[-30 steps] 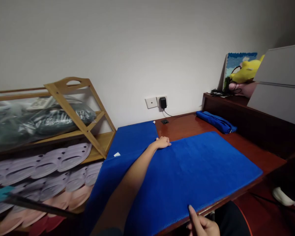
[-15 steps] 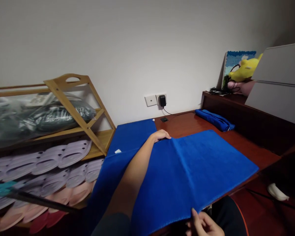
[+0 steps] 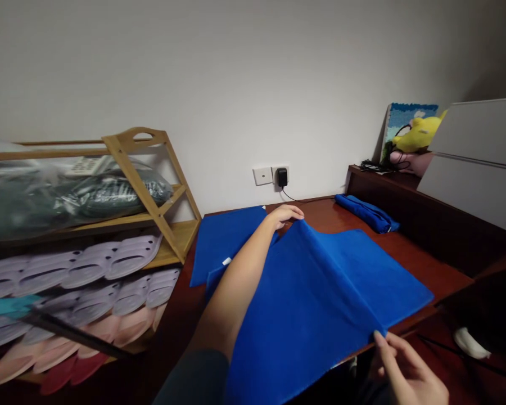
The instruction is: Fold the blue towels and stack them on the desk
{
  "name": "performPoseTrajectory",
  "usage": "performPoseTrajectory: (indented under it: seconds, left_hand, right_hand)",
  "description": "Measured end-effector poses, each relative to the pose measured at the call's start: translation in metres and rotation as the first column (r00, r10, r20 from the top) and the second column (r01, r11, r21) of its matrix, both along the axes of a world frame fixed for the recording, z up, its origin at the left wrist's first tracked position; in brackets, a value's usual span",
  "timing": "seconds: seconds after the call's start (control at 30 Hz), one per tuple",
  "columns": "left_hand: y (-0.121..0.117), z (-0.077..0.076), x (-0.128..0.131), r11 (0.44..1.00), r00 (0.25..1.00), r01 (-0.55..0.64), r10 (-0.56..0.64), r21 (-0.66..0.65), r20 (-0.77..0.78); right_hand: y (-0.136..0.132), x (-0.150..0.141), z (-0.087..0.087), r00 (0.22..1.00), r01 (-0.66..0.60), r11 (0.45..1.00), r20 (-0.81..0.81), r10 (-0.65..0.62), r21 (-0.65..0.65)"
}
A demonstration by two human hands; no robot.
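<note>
A large blue cloth (image 3: 295, 304) spreads over the reddish-brown table, with a raised fold running from its far edge to its near edge. At the far end of that fold, my left hand (image 3: 285, 215) pinches the cloth and lifts it off the table. My right hand (image 3: 405, 365) grips the near edge between thumb and fingers, by the table's front edge. Another blue cloth (image 3: 223, 230) with a small white tag lies flat at the far left, partly hidden behind my left forearm.
A rolled blue cloth (image 3: 366, 212) lies at the back right. A wooden rack (image 3: 152, 202) with bagged items and several slippers (image 3: 130, 259) stands left. A black adapter (image 3: 281, 177) is plugged into the wall. White boxes (image 3: 476, 146) and a yellow plush toy (image 3: 419, 134) sit on the raised right shelf.
Both hands have pulled the cloth's fold up and to the right. Its left part has slid rightward, baring the table at the left. The view has shifted slightly.
</note>
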State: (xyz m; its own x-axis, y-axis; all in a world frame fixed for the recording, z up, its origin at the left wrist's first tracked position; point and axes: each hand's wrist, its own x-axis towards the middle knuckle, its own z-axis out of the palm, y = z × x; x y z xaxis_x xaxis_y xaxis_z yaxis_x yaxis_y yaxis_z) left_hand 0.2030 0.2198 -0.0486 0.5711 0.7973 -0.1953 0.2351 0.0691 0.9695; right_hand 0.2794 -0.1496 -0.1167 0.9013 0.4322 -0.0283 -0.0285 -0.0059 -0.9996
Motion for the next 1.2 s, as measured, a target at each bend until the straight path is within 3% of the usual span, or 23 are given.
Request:
performPoseTrajectory:
  seconds: [0.27, 0.43, 0.7, 0.9, 1.2]
  left_hand:
    - [-0.007, 0.049, -0.01, 0.995, 0.985, 0.085, -0.092, 0.056, 0.143]
    - [-0.013, 0.072, -0.015, 0.973, 0.976, 0.127, -0.157, 0.191, 0.151]
    - [-0.014, 0.096, -0.014, 0.829, 0.988, 0.037, -0.114, 0.558, 0.104]
    - [0.0, 0.106, -0.014, 0.767, 0.984, -0.134, 0.029, 0.628, 0.174]
    - [0.046, 0.134, -0.01, 0.698, 0.918, -0.392, 0.258, 0.599, 0.3]
  right_hand:
    - [0.006, 0.084, 0.039, 0.979, -0.111, 0.993, 0.173, 0.103, 0.037]
    - [0.018, 0.128, 0.067, 0.96, -0.207, 0.974, 0.211, 0.184, 0.095]
    - [0.057, 0.186, 0.113, 0.934, -0.344, 0.916, 0.18, 0.31, 0.209]
    - [0.108, 0.219, 0.149, 0.909, -0.412, 0.87, 0.049, 0.415, 0.271]
    - [0.222, 0.246, 0.189, 0.87, -0.453, 0.838, -0.054, 0.49, 0.304]
